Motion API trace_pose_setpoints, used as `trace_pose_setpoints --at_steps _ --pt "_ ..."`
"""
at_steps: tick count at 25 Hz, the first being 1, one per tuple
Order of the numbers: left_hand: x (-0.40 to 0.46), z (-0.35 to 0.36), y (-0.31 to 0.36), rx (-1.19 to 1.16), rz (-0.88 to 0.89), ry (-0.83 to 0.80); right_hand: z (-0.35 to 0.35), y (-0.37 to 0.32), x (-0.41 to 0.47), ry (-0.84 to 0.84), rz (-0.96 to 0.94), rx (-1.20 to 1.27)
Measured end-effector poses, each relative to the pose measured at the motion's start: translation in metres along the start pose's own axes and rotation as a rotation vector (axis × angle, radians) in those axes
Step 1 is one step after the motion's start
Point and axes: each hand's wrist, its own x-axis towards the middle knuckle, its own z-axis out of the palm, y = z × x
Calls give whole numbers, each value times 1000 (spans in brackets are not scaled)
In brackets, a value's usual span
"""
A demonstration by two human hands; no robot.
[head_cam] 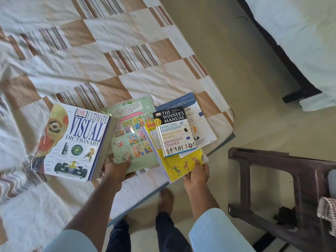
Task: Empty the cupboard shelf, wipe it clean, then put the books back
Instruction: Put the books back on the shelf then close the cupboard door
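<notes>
Several books lie on the bed near its corner. A thick white Visual Dictionary [72,142] rests at the left. My left hand [116,165] grips the near edge of a thin green children's book [131,131] beside it. My right hand [197,172] pinches the near edge of a yellow book [181,164], which carries a small Winner's Manual [173,131] on top. A blue-and-white booklet [192,113] lies partly under these. The cupboard shelf is out of view.
The bed has a cream and brown patchwork sheet [91,51]. A dark plastic stool [283,188] stands at the right with a striped cloth [327,210] on its edge. A second bed [300,33] is at top right. My bare feet [165,200] stand on the tiled floor.
</notes>
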Motion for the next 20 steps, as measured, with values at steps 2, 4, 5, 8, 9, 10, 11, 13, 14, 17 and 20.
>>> trace_pose_setpoints --at_steps 2,4,5,8,9,10,11,13,14,17,20 --pt "-13 13 3 -43 1 -67 -2 -10 2 -15 -51 73" --pt "-25 21 2 -52 48 -96 -4 -18 1 -47 -56 106" --pt "-31 23 -1 -44 79 -108 -6 -20 1 -58 -45 113" --pt "-48 12 -18 32 153 -177 -11 -20 1 -84 -11 112" --pt "-54 5 -24 72 166 -189 -12 -19 2 -80 0 74" --pt "-58 -4 -31 115 176 -192 -14 -17 4 -80 18 19" --pt "-61 -14 -37 172 187 -186 -15 -16 8 -81 32 -86" --pt "-63 -35 -52 277 188 -183 -15 -16 19 -41 -24 -488" --pt "-61 -42 -58 275 163 -179 -14 -19 22 25 -87 -706" --pt "-59 -43 -51 117 76 -201 -4 -44 24 232 -317 -815" --pt "-53 -25 -30 69 166 -215 13 -64 30 183 -455 -719"
